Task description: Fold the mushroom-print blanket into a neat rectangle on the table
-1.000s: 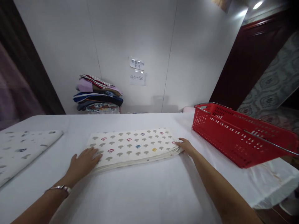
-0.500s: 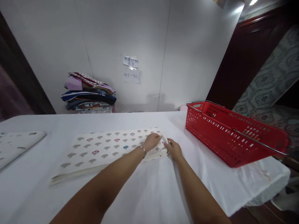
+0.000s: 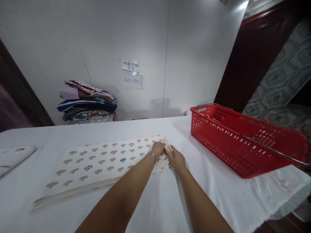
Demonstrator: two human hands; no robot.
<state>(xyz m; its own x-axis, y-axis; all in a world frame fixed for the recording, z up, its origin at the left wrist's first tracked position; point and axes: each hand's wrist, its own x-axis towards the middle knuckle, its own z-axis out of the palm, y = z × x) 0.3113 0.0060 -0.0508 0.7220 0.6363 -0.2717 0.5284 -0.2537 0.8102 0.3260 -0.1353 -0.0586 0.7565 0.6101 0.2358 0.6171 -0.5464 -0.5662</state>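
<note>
Hands meet at the right end of a folded cloth [image 3: 102, 161] printed with small mushrooms, which lies flat on a white-covered table [image 3: 170, 207]. The left hand [image 3: 158, 149], with a thin bracelet at the wrist, rests curled on top of the cloth's right corner, while the right hand [image 3: 177, 160] presses against that same corner from the side, its fingers closed on the stacked layers; both hands touch each other there. How many layers they pinch cannot be made out, since the fingertips are buried in the bunched edge. To the right of the hands, near but apart, sits one red basket [image 3: 245, 142] with metal handles; its far end runs out of view at the picture's right edge, and what lies inside is hidden by its wall. Well to the left of the hands, a second patterned cloth [image 3: 12, 156] shows only as a corner, cut off by the frame. Beyond the hands, against the white wall, stands one pile of folded fabrics [image 3: 86, 105], too tightly stacked to count. Above and behind the hands, two paper notes [image 3: 131, 73] are stuck to the wall, the upper one's writing illegible.
</note>
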